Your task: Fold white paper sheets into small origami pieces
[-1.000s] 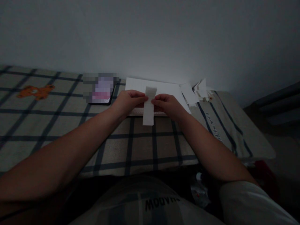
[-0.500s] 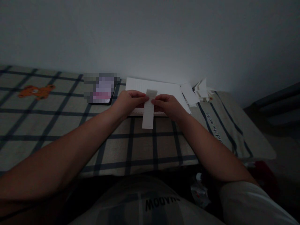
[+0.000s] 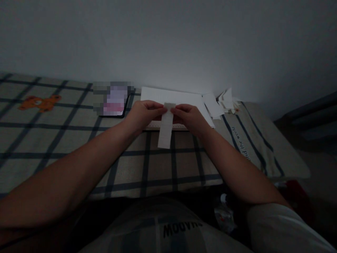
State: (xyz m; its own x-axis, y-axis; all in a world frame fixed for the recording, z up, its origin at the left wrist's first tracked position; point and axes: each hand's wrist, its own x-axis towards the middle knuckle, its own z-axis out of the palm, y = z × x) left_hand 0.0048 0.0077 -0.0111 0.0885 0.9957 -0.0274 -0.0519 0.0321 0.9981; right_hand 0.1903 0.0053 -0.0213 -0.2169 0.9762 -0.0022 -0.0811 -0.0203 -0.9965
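Fingers of left hand (image 3: 143, 114) and right hand (image 3: 188, 116) pinching paper strip (image 3: 165, 128) top edge, open checked cloth (image 3: 79, 147) below.

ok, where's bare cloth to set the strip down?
Free: checked cloth from the left hand out to the bear print, and the near edge below the paper strip. Crowded: back edge, with white sheet and paper scraps.

Home, likely a bedroom: dim room, bed (image 3: 65, 140) with plaid sheet (image 3: 158, 168) and a cartoon bear print (image 3: 39, 102), set against a plain wall (image 3: 168, 42). Loose papers (image 3: 181, 96) and paper scraps (image 3: 226, 100) lie on the bed.
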